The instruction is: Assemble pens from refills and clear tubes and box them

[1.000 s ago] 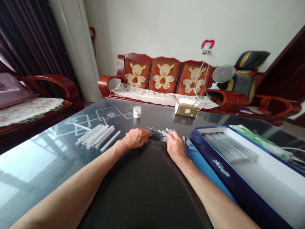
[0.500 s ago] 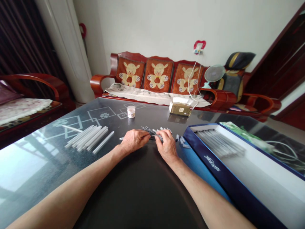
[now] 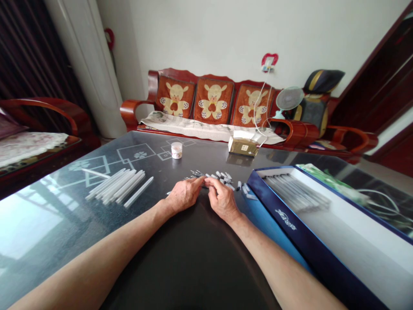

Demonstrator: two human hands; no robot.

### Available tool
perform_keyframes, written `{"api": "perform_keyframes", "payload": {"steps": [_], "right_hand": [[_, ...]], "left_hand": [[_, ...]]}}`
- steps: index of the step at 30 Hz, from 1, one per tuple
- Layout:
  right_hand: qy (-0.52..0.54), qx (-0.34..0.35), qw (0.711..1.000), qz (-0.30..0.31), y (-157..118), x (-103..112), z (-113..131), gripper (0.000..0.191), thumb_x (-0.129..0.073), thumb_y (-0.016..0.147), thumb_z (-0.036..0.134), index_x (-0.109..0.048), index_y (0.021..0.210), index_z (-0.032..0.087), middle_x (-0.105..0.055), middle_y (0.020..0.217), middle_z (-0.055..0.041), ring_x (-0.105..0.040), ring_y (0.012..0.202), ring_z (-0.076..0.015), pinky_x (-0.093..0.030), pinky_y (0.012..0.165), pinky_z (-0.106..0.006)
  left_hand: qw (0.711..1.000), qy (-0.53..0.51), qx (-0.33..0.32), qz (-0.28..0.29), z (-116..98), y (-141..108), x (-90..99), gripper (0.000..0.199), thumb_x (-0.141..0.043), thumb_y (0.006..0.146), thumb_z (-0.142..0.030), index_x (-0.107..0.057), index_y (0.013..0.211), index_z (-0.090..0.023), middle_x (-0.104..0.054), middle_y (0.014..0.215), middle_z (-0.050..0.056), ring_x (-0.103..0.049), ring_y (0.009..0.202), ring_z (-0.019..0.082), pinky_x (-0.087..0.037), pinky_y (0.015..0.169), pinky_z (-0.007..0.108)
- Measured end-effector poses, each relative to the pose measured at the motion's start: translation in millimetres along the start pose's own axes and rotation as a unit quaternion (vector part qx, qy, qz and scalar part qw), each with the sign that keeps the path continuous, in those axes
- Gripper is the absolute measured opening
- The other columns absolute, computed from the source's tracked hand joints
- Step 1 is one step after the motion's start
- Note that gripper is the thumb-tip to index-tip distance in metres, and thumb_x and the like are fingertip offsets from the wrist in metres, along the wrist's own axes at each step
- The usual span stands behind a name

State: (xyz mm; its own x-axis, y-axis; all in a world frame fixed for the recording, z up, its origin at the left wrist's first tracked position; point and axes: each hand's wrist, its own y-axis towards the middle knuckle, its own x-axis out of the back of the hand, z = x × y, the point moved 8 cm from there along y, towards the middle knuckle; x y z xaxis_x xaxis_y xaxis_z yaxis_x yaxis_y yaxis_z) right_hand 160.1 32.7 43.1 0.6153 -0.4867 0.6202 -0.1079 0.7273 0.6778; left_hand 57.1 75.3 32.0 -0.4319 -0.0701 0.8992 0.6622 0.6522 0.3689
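Note:
My left hand and my right hand meet fingertip to fingertip over the table's near middle, both closed. Whatever they pinch is hidden behind the fingers. Just beyond them lie thin dark pen refills or tips, partly covered by my left hand. Several pale pen caps are scattered beyond my right hand. On the left, whitish pen barrels lie in a pile, with a single barrel beside it. A long blue box on the right holds a row of pens.
A small white round tub stands beyond my hands. Further right is a tissue box. Green-and-white plastic packaging lies behind the blue box. A wooden sofa stands past the dark glossy table.
My right hand has drawn its fingers in from the pale caps, uncovering them, and now meets my left hand. My left hand has shifted slightly right.

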Motion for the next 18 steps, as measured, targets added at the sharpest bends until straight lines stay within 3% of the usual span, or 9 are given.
{"api": "perform_keyframes", "payload": {"steps": [5,9,11,14,18], "right_hand": [[-0.005,-0.011,0.999,-0.037,9,20,-10,0.033,-0.041,0.086,0.010,-0.065,0.105,0.019,-0.072,0.100,-0.0059,-0.066,0.095,-0.0164,-0.051,0.088,-0.028],[-0.099,-0.079,0.988,-0.087,20,58,-48,0.030,-0.044,0.080,0.009,-0.071,0.092,0.018,-0.069,0.094,-0.0078,-0.065,0.088,-0.0184,-0.050,0.086,-0.030],[-0.147,-0.128,0.979,-0.062,22,68,-71,0.030,-0.047,0.077,0.009,-0.073,0.088,0.017,-0.070,0.089,-0.0073,-0.065,0.082,-0.0182,-0.050,0.083,-0.030],[-0.200,-0.180,0.963,0.025,19,65,-96,0.026,-0.052,0.075,0.012,-0.075,0.085,0.019,-0.069,0.081,-0.0054,-0.063,0.073,-0.0172,-0.049,0.077,-0.028],[-0.221,-0.200,0.948,0.112,10,51,-101,0.025,-0.056,0.074,0.014,-0.077,0.085,0.023,-0.071,0.080,-0.0038,-0.064,0.071,-0.0167,-0.048,0.072,-0.026]], "left_hand": [[1.000,0.011,0.003,-0.018,6,-2,0.5,0.043,-0.034,0.097,-0.024,-0.046,0.138,-0.022,-0.066,0.099,0.007,-0.066,0.087,0.018,-0.052,0.075,0.025],[1.000,0.018,0.002,-0.018,8,-3,-0.5,0.041,-0.033,0.097,-0.024,-0.052,0.133,-0.024,-0.065,0.097,0.006,-0.065,0.084,0.017,-0.051,0.072,0.025],[1.000,0.014,0.005,-0.017,9,-3,-0.6,0.040,-0.035,0.096,-0.024,-0.053,0.131,-0.025,-0.065,0.098,0.005,-0.065,0.084,0.016,-0.051,0.072,0.024],[1.000,0.008,0.008,-0.018,10,-3,0.1,0.039,-0.037,0.095,-0.023,-0.054,0.130,-0.025,-0.066,0.099,0.005,-0.065,0.083,0.016,-0.051,0.072,0.023],[1.000,0.002,-0.002,-0.028,8,-4,1.6,0.038,-0.036,0.095,-0.022,-0.055,0.128,-0.024,-0.066,0.098,0.005,-0.066,0.083,0.017,-0.051,0.072,0.024]]}}
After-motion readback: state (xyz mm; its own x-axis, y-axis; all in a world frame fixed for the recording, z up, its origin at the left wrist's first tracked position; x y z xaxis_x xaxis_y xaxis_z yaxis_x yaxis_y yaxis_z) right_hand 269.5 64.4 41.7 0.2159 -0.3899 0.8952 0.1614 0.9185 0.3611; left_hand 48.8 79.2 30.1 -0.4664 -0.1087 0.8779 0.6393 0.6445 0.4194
